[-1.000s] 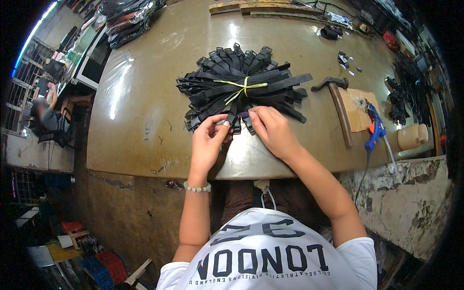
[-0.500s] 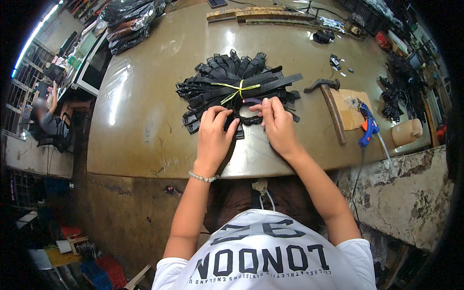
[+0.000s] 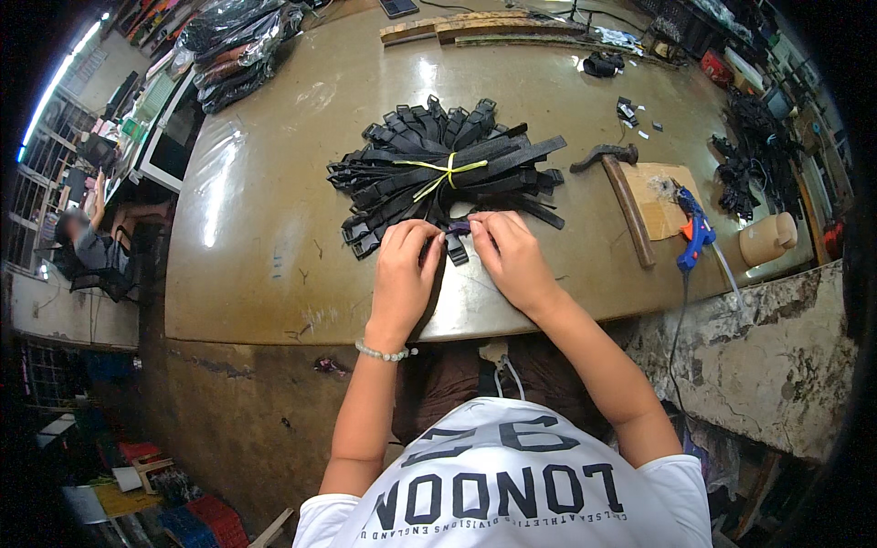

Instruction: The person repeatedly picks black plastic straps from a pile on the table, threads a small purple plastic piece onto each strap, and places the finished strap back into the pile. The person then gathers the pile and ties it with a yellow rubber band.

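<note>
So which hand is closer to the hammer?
Right. The right hand sits at the near edge of the strap bundle, with bare table between it and the hammer on its right. The left hand is farther away, beyond the right hand.

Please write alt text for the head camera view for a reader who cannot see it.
Both hands, left hand and right hand, work at the near edge of a bundle of black straps tied with yellow string on a brown worktable. A hammer and blue glue gun lie to the right.
</note>
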